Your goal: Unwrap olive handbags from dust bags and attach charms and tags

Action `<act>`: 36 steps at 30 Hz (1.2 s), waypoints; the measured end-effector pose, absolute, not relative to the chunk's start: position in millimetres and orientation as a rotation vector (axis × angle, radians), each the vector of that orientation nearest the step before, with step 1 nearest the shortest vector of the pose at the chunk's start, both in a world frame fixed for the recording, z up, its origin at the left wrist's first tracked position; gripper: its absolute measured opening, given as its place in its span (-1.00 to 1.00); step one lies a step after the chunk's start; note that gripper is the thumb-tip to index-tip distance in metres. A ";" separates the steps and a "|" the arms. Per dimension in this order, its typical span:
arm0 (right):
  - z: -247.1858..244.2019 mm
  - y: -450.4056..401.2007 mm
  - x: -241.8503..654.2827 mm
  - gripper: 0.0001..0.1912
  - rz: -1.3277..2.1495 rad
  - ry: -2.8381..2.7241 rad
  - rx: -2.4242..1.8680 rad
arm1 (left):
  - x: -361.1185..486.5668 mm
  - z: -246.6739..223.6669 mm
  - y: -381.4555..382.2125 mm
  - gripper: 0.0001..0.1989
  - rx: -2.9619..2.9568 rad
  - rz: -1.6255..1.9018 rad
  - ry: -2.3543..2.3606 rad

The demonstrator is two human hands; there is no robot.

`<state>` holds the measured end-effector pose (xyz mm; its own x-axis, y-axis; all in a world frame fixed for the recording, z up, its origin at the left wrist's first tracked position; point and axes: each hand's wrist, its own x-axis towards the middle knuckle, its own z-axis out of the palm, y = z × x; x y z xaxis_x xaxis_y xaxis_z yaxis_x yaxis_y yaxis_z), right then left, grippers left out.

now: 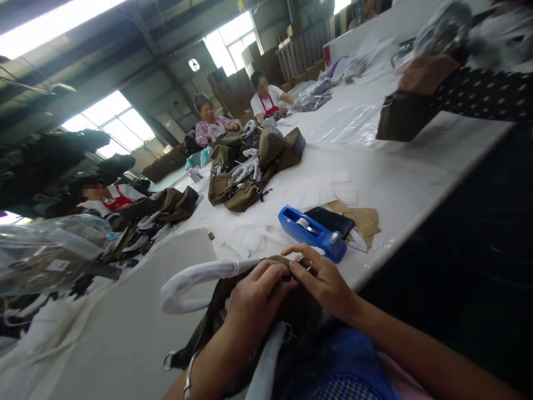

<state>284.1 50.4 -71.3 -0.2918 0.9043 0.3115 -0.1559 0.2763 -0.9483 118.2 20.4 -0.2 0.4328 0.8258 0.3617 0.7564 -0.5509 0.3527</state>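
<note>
A dark olive bag (302,303) lies at the table's near edge against my body, its handles (189,280) wrapped in white material. My left hand (260,291) has its fingers bent and pressed together on the bag's top edge. Beside it, my right hand (322,278) pinches at the same edge, next to a metal ring (306,263). The fingertips of both hands nearly meet there. Any small part between them is too small to make out. A second metal ring (167,361) hangs at the bag's left end.
Just beyond my hands sit a blue tape dispenser (312,233), a dark flat item (331,220) and cardboard pieces (362,222). Olive bags (254,166) are piled farther up the white table (416,178). At right, a person's hand (428,75) holds a dark bag. Several people work beyond.
</note>
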 end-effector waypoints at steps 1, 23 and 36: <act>-70.4 50.3 281.7 -0.75 1.222 -1.482 -0.749 | 116.3 -1.2 18.2 -0.95 2.552 0.792 1.419; -61.4 57.6 266.8 -0.70 1.062 -1.647 -0.972 | 87.5 -13.3 23.9 -0.91 2.452 0.806 1.453; -66.1 73.8 287.4 -0.64 0.959 -1.669 -1.161 | 10.7 2.0 -22.8 -0.88 2.146 0.463 1.877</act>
